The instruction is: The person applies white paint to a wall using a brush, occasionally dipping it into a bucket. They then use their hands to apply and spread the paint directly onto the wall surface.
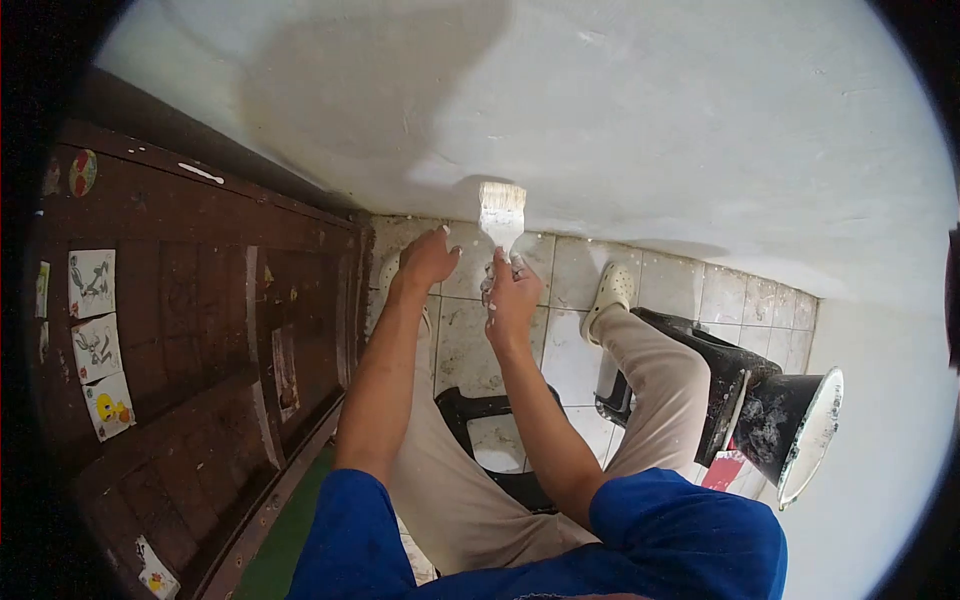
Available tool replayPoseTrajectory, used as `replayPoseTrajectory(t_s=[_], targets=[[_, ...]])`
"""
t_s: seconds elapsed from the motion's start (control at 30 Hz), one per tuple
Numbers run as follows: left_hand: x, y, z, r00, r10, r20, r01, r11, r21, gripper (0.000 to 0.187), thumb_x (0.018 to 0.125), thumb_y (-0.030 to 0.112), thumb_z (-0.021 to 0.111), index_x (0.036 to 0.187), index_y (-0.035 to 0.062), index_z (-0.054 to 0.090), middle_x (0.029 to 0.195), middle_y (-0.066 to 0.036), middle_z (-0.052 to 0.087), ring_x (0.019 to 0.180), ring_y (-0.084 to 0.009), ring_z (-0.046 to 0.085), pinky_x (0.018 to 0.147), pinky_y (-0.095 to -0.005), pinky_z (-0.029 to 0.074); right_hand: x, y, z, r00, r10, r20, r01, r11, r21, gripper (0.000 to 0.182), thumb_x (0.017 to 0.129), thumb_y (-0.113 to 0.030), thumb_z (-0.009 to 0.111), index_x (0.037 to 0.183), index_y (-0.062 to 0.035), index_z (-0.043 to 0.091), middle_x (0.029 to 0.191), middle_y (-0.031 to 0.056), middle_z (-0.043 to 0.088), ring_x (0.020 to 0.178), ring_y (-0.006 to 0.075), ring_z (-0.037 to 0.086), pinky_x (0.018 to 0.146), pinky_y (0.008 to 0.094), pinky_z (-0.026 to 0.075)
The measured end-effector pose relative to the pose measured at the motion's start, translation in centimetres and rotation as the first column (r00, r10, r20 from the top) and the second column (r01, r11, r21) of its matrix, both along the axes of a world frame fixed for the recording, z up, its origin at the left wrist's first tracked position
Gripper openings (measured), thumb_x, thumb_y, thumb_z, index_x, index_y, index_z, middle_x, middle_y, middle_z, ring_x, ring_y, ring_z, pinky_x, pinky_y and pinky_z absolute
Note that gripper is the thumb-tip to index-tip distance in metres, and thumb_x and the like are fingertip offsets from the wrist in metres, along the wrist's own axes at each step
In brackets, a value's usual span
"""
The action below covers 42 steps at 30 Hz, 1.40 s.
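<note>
So the right hand (512, 290) is closed around the handle of a paintbrush (502, 212), and the grip is pretty high up, close to the metal part, which I'd guess is for better control over the tip. Bristles point away from the body, toward the pale wall (640, 120), right near it, though I honestly can't tell if they're touching. White smears on those fingers fit with holding it that close to the business end. The left hand (430, 258) is just beside it with fingers loosely curled, nothing in it that I can see, so it looks like it's hanging there for balance or just staying out of the brush's way. Over by the right leg (660, 365) there's a black bucket (770, 415) with a white-smeared rim, seemingly up against some black plastic thing, maybe a stool; makes sense on that side, since it's within easier reach of the brush hand. Feet are planted apart on the tiled floor (480, 340), probably for steadiness. The brown door (190, 320) is off to the left, well apart from the bristles, with cartoon stickers (93, 285) on it.
</note>
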State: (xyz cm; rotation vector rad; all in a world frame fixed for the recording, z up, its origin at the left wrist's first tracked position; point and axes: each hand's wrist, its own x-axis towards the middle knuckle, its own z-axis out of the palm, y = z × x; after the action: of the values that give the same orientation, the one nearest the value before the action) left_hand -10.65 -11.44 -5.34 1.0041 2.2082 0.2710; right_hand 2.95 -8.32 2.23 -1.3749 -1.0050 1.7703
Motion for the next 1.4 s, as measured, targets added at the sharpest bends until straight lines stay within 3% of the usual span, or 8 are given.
replayPoseTrajectory(t_s=[0.27, 0.37, 0.57, 0.8, 1.07, 1.17, 1.27, 1.4], targets=[[-0.6, 0.2, -0.6, 1.0, 0.016, 0.003, -0.016, 1.0, 0.019, 0.049, 0.083, 0.033, 0.055, 0.122, 0.0025, 0.049, 0.12, -0.019, 0.054, 0.11, -0.0356, 0.052, 0.094, -0.0429, 0.041, -1.5, 2.8, -19.8, 0.92, 0.031, 0.391, -0.161, 0.939, 0.305, 0.024, 0.087, -0.02, 0.057, 0.083, 0.0027, 0.06, 0.06, 0.006, 0.055, 0.053, 0.012, 0.05, 0.049, 0.0288, 0.038], [-0.1, 0.1, -0.3, 1.0, 0.012, 0.022, -0.012, 1.0, -0.003, 0.05, 0.083, 0.032, 0.056, 0.123, 0.0028, 0.049, 0.121, -0.018, 0.054, 0.111, -0.035, 0.052, 0.095, -0.0422, 0.041, -0.3, 2.1, -24.9, 0.854, 0.095, 0.512, -0.165, 0.982, 0.093, 0.027, 0.085, -0.021, 0.057, 0.085, 0.0056, 0.063, 0.061, 0.0102, 0.059, 0.057, 0.0163, 0.057, 0.054, 0.0317, 0.042], [-0.4, 0.3, 0.0, 0.998, 0.016, 0.061, -0.013, 0.999, -0.052, 0.051, 0.083, 0.032, 0.056, 0.124, 0.0033, 0.048, 0.121, -0.018, 0.054, 0.113, -0.0338, 0.051, 0.094, -0.0418, 0.041, -1.6, 4.3, -17.6, 0.953, 0.124, 0.278, -0.138, 0.99, 0.033, 0.027, 0.085, -0.019, 0.057, 0.07, 0.0027, 0.061, 0.053, 0.0049, 0.051, 0.047, 0.0122, 0.046, 0.046, 0.0315, 0.036], [-0.2, 0.0, -2.0, 1.0, 0.0, -0.002, 0.0, 1.0, 0.028, 0.053, 0.084, 0.034, 0.055, 0.126, 0.0031, 0.046, 0.122, -0.019, 0.053, 0.112, -0.0341, 0.052, 0.093, -0.0428, 0.042, -0.7, 0.7, -2.9, 0.995, -0.043, 0.085, 0.012, 0.942, 0.336, 0.023, 0.089, -0.018, 0.055, 0.072, -0.0032, 0.054, 0.055, -0.0026, 0.044, 0.044, 0.0048, 0.037, 0.039, 0.0228, 0.027], [-0.3, 0.7, 1.6, 1.0, 0.003, 0.025, -0.001, 0.998, -0.058, 0.053, 0.083, 0.033, 0.056, 0.126, 0.0026, 0.046, 0.121, -0.02, 0.054, 0.111, -0.0348, 0.052, 0.093, -0.0427, 0.042, -2.8, 2.2, -18.8, 0.944, -0.089, 0.319, -0.053, 0.909, 0.413, 0.024, 0.088, -0.016, 0.056, 0.068, -0.0034, 0.052, 0.053, -0.0005, 0.046, 0.042, 0.0074, 0.041, 0.038, 0.0253, 0.03], [-0.3, 0.4, 1.6, 1.0, 0.011, 0.017, -0.01, 0.999, -0.054, 0.053, 0.083, 0.033, 0.056, 0.125, 0.0021, 0.046, 0.121, -0.021, 0.053, 0.112, -0.0348, 0.051, 0.093, -0.0427, 0.042, -1.6, 2.0, -18.1, 0.962, 0.035, 0.271, -0.046, 0.998, 0.036, 0.024, 0.086, -0.015, 0.058, 0.066, -0.0045, 0.051, 0.053, 0.0008, 0.048, 0.04, 0.0085, 0.042, 0.035, 0.0248, 0.028], [-0.1, 0.2, -1.2, 1.0, -0.02, -0.024, 0.021, 1.0, 0.018, 0.053, 0.083, 0.033, 0.056, 0.125, 0.0016, 0.046, 0.12, -0.021, 0.053, 0.112, -0.0349, 0.051, 0.093, -0.0428, 0.042, -1.4, 3.6, -19.6, 0.932, 0.092, 0.351, -0.133, 0.986, 0.096, 0.024, 0.086, -0.015, 0.058, 0.065, -0.0054, 0.05, 0.053, 0.0011, 0.048, 0.038, 0.0082, 0.041, 0.033, 0.0239, 0.026], [-0.4, 0.3, 1.0, 0.999, -0.024, 0.025, 0.026, 0.999, -0.046, 0.051, 0.083, 0.033, 0.056, 0.123, 0.0015, 0.048, 0.119, -0.022, 0.054, 0.111, -0.0354, 0.051, 0.093, -0.0436, 0.042, -1.8, 3.6, -9.6, 0.989, 0.073, 0.129, -0.086, 0.992, 0.097, 0.022, 0.087, -0.016, 0.058, 0.068, -0.0051, 0.051, 0.055, -0.0005, 0.048, 0.041, 0.0057, 0.039, 0.036, 0.0222, 0.027]])
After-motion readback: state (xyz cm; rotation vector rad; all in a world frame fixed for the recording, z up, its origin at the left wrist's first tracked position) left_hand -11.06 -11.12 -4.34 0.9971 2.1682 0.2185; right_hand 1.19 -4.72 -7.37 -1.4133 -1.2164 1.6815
